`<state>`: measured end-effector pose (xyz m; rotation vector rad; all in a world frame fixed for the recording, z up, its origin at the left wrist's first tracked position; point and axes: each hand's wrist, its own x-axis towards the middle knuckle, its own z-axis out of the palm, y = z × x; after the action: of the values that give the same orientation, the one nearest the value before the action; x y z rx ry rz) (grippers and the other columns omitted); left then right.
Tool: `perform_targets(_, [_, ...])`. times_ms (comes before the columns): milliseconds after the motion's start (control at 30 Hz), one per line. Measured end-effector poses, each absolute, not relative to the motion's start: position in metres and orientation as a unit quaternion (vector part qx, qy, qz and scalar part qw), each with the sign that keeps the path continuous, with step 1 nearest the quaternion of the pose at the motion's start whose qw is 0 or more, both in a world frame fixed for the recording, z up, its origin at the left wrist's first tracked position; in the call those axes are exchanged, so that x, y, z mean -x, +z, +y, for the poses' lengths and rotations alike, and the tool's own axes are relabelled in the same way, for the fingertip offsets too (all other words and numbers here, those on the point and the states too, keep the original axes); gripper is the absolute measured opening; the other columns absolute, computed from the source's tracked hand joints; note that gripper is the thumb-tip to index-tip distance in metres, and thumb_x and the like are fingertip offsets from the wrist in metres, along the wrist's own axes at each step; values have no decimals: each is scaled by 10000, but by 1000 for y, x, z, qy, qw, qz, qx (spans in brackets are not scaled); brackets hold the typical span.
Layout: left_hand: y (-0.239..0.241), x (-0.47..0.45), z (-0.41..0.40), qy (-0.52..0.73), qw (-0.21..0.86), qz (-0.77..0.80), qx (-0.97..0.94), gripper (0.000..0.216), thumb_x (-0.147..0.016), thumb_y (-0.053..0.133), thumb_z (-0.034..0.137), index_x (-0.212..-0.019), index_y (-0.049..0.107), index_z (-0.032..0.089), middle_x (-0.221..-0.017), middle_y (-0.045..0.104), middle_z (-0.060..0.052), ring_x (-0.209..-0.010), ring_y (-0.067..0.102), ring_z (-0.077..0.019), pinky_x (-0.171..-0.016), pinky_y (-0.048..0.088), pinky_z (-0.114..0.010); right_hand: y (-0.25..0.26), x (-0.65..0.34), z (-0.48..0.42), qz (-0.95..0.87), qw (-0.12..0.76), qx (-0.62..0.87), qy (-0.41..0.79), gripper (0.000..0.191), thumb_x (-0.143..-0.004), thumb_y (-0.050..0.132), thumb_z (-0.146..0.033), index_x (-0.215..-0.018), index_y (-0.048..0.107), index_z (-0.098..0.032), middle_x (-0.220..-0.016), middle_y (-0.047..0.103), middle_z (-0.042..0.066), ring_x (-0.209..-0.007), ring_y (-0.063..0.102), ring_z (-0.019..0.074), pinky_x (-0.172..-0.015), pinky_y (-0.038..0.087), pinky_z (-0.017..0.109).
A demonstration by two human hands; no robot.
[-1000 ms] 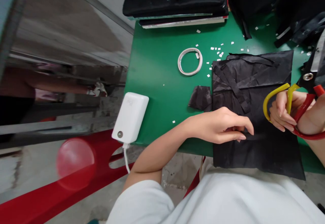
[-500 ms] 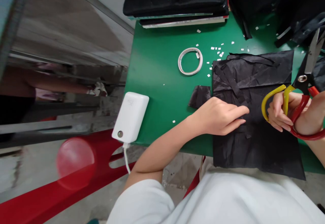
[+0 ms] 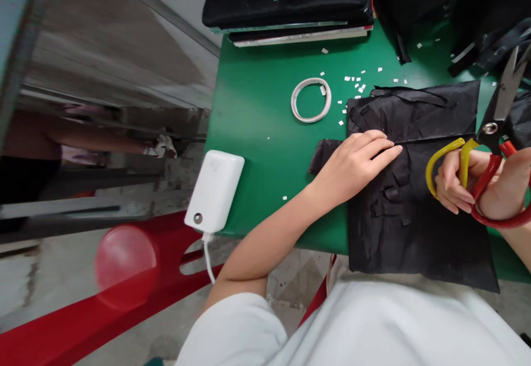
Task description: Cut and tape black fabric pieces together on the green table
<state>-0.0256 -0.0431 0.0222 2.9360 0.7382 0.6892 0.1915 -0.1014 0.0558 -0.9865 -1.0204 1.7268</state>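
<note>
A piece of black fabric (image 3: 431, 228) lies across the table edge in front of me, with a fold or seam across its upper part. My left hand (image 3: 360, 161) rests palm down on its left side, fingers stretched out. Several thin black strips (image 3: 390, 200) lie crumpled on the fabric just below those fingers. Whether anything is under the palm is hidden. My right hand (image 3: 464, 181) is closed around the scissors (image 3: 490, 128), which have yellow and red handles. Their blades point away from me, slightly parted, beyond the fabric's right edge.
On the green table (image 3: 253, 111) lie a roll of white tape (image 3: 293, 103), scattered white bits (image 3: 360, 89) and a small black piece (image 3: 321, 156). A white power bank (image 3: 215, 189) with a cable sits near the left edge. Black bundles (image 3: 290, 1) are stacked at the back.
My left hand has gone from a pinch to flat, stretched fingers and shifted up a little. The crossed strips on the upper fabric now lie lower, in a crumpled heap. The scissors barely moved.
</note>
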Motion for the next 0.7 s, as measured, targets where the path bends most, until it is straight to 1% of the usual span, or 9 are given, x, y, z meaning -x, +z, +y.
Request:
perform_targets(167, [22, 26, -43, 243, -19, 194, -950, 203, -976, 494, 95, -1046, 683, 75, -1017, 763, -111, -1035, 713, -208, -914, 566, -312, 52, -194, -102, -417, 416, 395, 705, 839, -650, 372, -990, -635, 632, -193, -364, 272, -73, -255, 290, 115, -260, 356, 282])
perform_targets(267, [21, 26, -42, 259, -26, 181, -949, 183, -958, 514, 74, -990, 694, 93, -965, 775, -97, -1003, 739, -204, -901, 597, -306, 51, -197, -100, -431, 395, 379, 717, 826, -657, 396, -980, -654, 636, -189, -380, 304, -67, -273, 328, 121, -281, 397, 289])
perform_targets(367, [20, 27, -41, 262, 2, 194, -945, 187, -962, 512, 83, -968, 696, 116, -933, 777, -90, -1017, 741, -200, -898, 606, -299, 50, -199, -99, -437, 384, 378, 720, 817, -672, 393, -972, -652, 623, -188, -394, 318, -63, -286, 341, 121, -298, 406, 293])
perform_targets(500, [18, 26, -40, 285, 13, 214, -934, 167, -952, 523, 80, -961, 690, 78, -900, 765, -113, -972, 741, -213, -873, 600, -303, 49, -199, -100, -437, 380, 371, 726, 779, -690, 411, -954, -647, 590, -197, -413, 339, -62, -297, 352, 119, -324, 416, 298])
perform_targets(600, [18, 25, -40, 306, 49, 241, -920, 175, -958, 513, 91, -968, 688, 91, -895, 759, -101, -934, 729, -183, -864, 590, -287, 47, -198, -104, -423, 390, 371, 729, 738, -703, 464, -922, -678, 596, -196, -414, 347, -66, -301, 329, 110, -330, 415, 295])
perform_targets(700, [22, 23, -44, 350, 107, 288, -885, 179, -960, 519, 99, -983, 695, 124, -924, 766, -71, -910, 726, -141, -858, 580, -247, 44, -197, -109, -412, 427, 398, 699, 714, -733, 488, -887, -712, 634, -188, -420, 378, -54, -312, 334, 111, -323, 388, 284])
